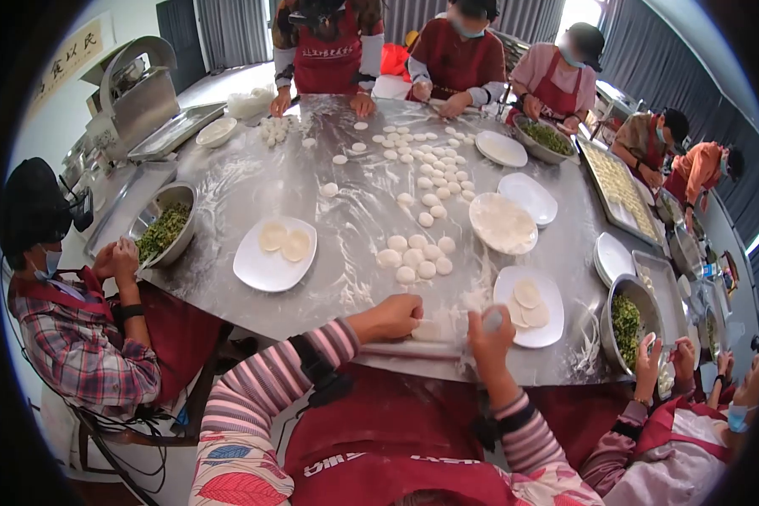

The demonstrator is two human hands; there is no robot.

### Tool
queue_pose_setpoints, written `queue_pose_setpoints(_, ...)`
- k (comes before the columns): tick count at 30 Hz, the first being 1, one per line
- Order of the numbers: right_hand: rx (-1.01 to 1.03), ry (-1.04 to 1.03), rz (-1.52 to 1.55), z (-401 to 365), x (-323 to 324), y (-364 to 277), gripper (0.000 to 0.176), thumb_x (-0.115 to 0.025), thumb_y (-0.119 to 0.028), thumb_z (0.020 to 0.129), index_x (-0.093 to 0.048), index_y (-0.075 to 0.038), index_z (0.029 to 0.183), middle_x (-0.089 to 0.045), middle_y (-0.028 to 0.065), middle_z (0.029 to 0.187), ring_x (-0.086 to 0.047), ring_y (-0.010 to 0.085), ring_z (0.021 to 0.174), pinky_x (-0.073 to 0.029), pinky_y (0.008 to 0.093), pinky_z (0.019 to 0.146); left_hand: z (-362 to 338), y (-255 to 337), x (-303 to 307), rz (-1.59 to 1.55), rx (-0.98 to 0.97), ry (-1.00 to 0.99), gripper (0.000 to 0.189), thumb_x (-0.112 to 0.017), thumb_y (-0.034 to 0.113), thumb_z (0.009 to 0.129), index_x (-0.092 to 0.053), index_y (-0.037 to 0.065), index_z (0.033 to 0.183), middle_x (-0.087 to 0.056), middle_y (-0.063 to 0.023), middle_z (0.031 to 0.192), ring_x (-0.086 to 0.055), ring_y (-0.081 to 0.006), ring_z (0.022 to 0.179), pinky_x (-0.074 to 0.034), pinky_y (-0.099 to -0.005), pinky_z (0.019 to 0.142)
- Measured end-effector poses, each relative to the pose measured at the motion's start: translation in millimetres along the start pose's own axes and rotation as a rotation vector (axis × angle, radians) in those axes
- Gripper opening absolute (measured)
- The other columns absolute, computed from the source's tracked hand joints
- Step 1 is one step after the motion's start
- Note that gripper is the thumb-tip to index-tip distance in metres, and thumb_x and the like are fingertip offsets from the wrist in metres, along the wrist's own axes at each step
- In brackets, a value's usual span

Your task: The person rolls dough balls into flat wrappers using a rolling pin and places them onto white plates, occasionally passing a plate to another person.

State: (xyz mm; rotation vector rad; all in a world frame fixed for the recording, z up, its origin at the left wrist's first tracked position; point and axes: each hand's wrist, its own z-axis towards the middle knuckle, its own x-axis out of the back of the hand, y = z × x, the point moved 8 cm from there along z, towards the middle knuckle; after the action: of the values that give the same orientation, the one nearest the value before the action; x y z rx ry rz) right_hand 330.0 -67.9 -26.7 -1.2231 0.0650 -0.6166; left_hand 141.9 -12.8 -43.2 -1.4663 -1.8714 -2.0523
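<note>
At the near table edge my left hand [399, 318] is closed, its fingertips at a pale, floury dough wrapper [434, 326]. My right hand [491, 334] is curled round what looks like a rolling pin [499, 317]; it is blurred and mostly hidden by the fingers. Beyond my hands lies a cluster of round dough pieces [415, 256]. Right of my right hand, flat round wrappers [528, 295] overlap on a white plate [551, 336]. A shallow bowl of flour [503, 223] stands farther back.
The floured metal table [329, 219] holds many more dough pieces [434, 177]. Another plate [266, 274] with two wrappers is at left. Bowls of green filling [167, 221] [628, 325] stand at both sides. A tray of dumplings [620, 190] lies at right. Several people work around the table.
</note>
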Motion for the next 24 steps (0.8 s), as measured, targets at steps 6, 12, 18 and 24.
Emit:
queue_pose_setpoints(6, 0.25, 0.098, -0.149, 42, -21, -47, 0.025, -0.07, -0.011, 0.07, -0.046, -0.002, 0.071, -0.052, 0.0131, 0.054, -0.05, 0.0277, 0.045, -0.042, 0.0345, 0.046, 28, 14, 4, 0.111, -0.111, 0.017, 0.014, -0.059, 0.012, 0.073, -0.06, 0.001, 0.082, -0.061, -0.0167, 0.076, -0.06, -0.0281, 0.072, -0.045, -0.036, 0.064)
queue_pose_setpoints(12, 0.066, 0.068, 0.024, -8, 8, -13, 0.024, -0.07, -0.011, 0.07, -0.048, -0.003, 0.073, -0.05, 0.0155, 0.054, -0.052, 0.03, 0.046, -0.041, 0.0369, 0.045, 6, -5, 4, -0.026, 0.0, -0.067, 0.016, -0.06, 0.013, 0.072, -0.058, 0.0, 0.082, -0.062, -0.0163, 0.075, -0.06, -0.0273, 0.068, -0.046, -0.036, 0.061)
queue_pose_setpoints(18, 0.301, 0.192, -0.199, 40, -19, -42, 0.026, -0.07, -0.013, 0.069, -0.05, -0.002, 0.08, -0.053, 0.0175, 0.057, -0.055, 0.0359, 0.051, -0.043, 0.0407, 0.048, 21, 10, 10, 0.146, -0.083, 0.027, 0.016, -0.058, 0.015, 0.076, -0.058, 0.001, 0.083, -0.061, -0.0152, 0.074, -0.058, -0.0269, 0.068, -0.045, -0.0354, 0.063)
queue_pose_setpoints(24, 0.24, 0.102, -0.166, -4, 11, -41, 0.025, -0.071, -0.009, 0.069, -0.05, -0.002, 0.08, -0.055, 0.0141, 0.058, -0.057, 0.0316, 0.05, -0.043, 0.0391, 0.047, 3, -2, 6, -0.024, 0.008, -0.038, 0.019, -0.059, 0.016, 0.075, -0.059, -0.001, 0.084, -0.061, -0.016, 0.076, -0.059, -0.0273, 0.07, -0.045, -0.0353, 0.064)
